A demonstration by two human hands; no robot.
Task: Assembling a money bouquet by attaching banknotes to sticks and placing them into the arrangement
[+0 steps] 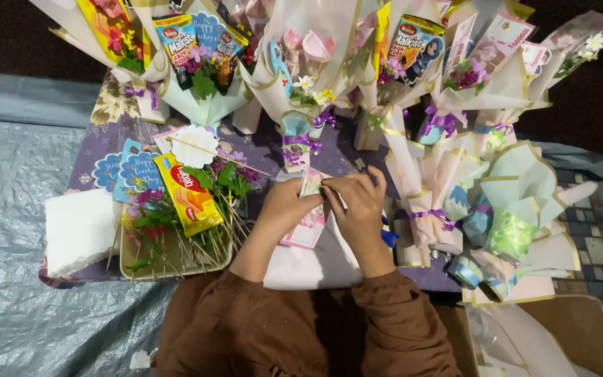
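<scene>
My left hand [289, 204] and my right hand [359, 202] meet over the middle of the low table, both pinching a small folded pinkish paper piece [312, 183]. A pink and white paper sheet [306, 232] lies just under my left hand. Beneath my wrists rests a pale wrapping paper [315, 265]. Brown sleeves cover both forearms.
Finished bouquets in cream wrapping with purple ribbons [294, 77] line the far side and right. A tray [176, 262] at left holds skewered artificial flowers and a yellow snack packet [188, 195]. A white foam block [82, 229] lies far left. Grey tarpaulin [15, 209] covers the floor.
</scene>
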